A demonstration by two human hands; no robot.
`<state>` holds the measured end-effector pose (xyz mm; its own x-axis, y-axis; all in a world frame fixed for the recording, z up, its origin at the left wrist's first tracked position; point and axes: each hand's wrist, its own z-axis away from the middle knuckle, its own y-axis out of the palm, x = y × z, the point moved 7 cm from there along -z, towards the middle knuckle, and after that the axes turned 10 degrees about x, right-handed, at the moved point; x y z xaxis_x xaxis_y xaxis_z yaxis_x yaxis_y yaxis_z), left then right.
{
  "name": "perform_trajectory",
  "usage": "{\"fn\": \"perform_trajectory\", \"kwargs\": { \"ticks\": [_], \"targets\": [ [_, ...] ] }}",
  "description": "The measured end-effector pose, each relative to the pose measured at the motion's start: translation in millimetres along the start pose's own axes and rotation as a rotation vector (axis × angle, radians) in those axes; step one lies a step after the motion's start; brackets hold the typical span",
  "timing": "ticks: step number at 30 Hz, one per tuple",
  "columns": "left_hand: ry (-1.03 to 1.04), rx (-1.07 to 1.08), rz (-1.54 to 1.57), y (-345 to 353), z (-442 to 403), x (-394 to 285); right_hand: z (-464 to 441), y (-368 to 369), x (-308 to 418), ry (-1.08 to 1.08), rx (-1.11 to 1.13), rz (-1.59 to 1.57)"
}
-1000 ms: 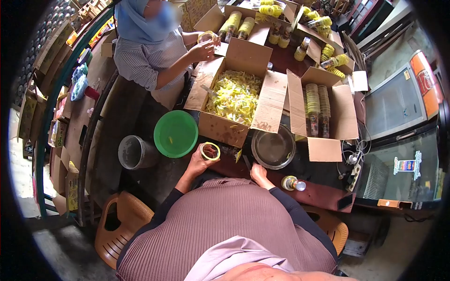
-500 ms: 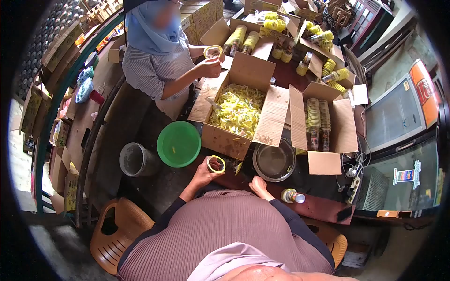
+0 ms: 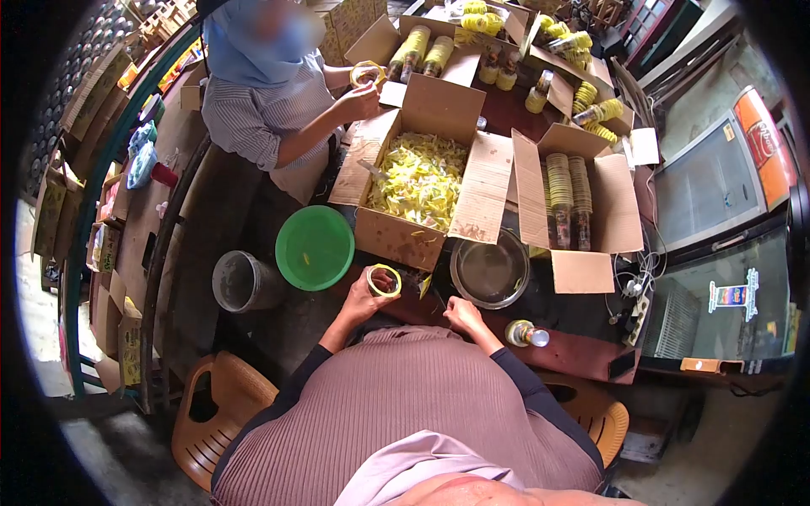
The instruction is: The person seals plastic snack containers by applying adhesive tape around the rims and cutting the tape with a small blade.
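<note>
My left hand [image 3: 360,301] is wrapped round a clear cup [image 3: 385,282] with a yellow rim, its round opening turned up towards me. A little to the right, my right hand [image 3: 464,314] is closed in a pinch; what it holds, if anything, is too small to make out. The two hands are apart, both above the table's near edge. Beyond them stands an open cardboard box [image 3: 399,240] full of yellow strips and scraps [image 3: 422,181]. A bottle-like container [image 3: 525,334] with a pale top lies right of my right hand.
A green basin [image 3: 315,247] and a grey bucket [image 3: 243,282] stand left; a round metal-looking bowl [image 3: 489,270] stands right. Another box [image 3: 582,263] holds stacked yellow-rimmed cups [image 3: 570,190]. Across the table, a co-worker [image 3: 270,118] holds a yellow-rimmed ring or cup. Chairs flank me.
The view has shifted slightly, so the boxes and basin sit higher in the picture. The cup's opening in my left hand faces me a little more. My right hand stays closed.
</note>
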<state>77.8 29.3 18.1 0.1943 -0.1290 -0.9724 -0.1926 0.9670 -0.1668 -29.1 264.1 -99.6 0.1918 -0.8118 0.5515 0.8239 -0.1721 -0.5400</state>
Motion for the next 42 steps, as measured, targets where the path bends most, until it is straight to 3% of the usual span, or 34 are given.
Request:
{"fn": "perform_trajectory", "kwargs": {
  "ticks": [5,12,14,16,22,28,34,36,40,42],
  "targets": [
    [-0.018,-0.003,-0.049,-3,-4,-9,12,-53,18,-0.225,-0.137,-0.131],
    [0.014,0.032,-0.038,3,-9,-8,-16,-126,18,-0.323,-0.448,-0.658],
    [0.012,0.044,-0.03,6,-10,-8,-36,-118,5,-0.301,-0.409,-0.786],
    [-0.039,0.062,0.003,8,-10,-7,-41,-102,-12,-0.131,-0.35,-0.863],
    [0.026,0.075,0.009,6,-14,-23,-8,-72,-41,-0.024,-0.334,-0.801],
    [0.113,0.116,-0.071,10,-30,-41,48,-91,-3,-0.249,-0.458,-0.559],
    [0.304,0.111,-0.191,19,-40,-87,77,-113,51,-0.387,-0.431,-0.643],
    [0.323,0.091,-0.217,20,-42,-90,89,-126,69,-0.447,-0.526,-0.595],
    [0.277,0.142,-0.127,24,-43,-97,100,-138,98,-0.545,-0.556,-0.624],
    [0.294,0.207,0.092,28,-45,-94,103,-138,102,-0.541,-0.576,-0.588]
  ]
}}
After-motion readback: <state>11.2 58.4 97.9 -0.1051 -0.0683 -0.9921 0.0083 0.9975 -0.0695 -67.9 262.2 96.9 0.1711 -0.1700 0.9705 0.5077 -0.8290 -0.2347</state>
